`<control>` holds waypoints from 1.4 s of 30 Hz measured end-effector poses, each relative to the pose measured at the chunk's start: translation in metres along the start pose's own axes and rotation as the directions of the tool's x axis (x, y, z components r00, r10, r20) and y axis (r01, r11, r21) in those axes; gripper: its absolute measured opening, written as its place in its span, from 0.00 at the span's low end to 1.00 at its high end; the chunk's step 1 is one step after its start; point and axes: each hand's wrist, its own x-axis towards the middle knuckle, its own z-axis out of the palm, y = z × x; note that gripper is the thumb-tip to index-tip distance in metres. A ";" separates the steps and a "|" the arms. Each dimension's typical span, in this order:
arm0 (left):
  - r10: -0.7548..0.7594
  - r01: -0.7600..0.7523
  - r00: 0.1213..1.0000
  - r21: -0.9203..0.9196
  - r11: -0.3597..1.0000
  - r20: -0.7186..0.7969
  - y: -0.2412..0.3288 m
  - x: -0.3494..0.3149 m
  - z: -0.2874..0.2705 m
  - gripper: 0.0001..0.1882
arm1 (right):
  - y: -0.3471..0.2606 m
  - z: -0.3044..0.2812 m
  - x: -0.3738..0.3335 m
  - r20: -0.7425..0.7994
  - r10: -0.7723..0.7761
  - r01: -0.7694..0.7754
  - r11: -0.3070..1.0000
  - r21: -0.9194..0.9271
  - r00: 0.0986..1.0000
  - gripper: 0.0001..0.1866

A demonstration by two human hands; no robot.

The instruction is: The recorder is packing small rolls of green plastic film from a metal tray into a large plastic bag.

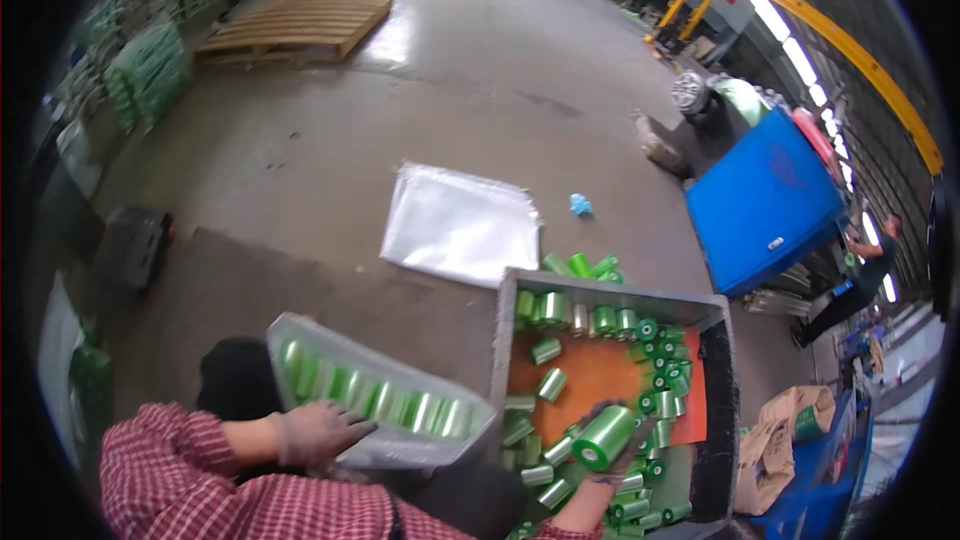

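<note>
My right hand [628, 455], in a dark-palmed glove, is closed round a shiny green film roll [605, 438] above a large grey-walled bin [505, 350]. The roll hides part of the fingers. Many small green rolls [551, 384] lie in that bin, some upright and some on their sides. On my lap rests a clear plastic bag [415, 452] with a row of green rolls [380, 400] inside. My gloved left hand [325, 432] lies on the bag's near side, its fingers stretched out over the plastic beside the rolls.
A flat stack of clear plastic bags [462, 225] lies on the floor beyond the bin. A blue cabinet [765, 202] stands at the right, near another person [875, 265]. Paper sacks [765, 465] flank the bin. A wooden pallet [300, 22] lies far left.
</note>
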 end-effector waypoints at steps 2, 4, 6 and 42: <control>0.097 -0.091 0.995 0.296 0.951 -0.004 -0.008 -0.002 0.028 0.41 | -0.002 0.064 -0.015 -0.106 0.034 -0.023 0.994 0.104 0.994 0.35; 0.106 -0.054 0.986 0.362 0.931 -0.125 -0.007 -0.008 0.035 0.32 | 0.023 0.119 -0.029 0.050 0.178 -0.181 0.980 0.084 0.983 0.36; -0.076 0.076 0.997 0.268 0.961 -0.011 -0.008 -0.002 0.051 0.24 | 0.065 0.128 -0.034 0.185 0.454 -0.475 0.875 0.094 0.872 0.32; -0.238 0.085 0.756 -0.269 0.959 -0.609 -0.066 0.078 -0.040 0.14 | 0.145 -0.175 0.243 -0.407 -0.192 -0.422 -0.674 -0.607 0.893 0.46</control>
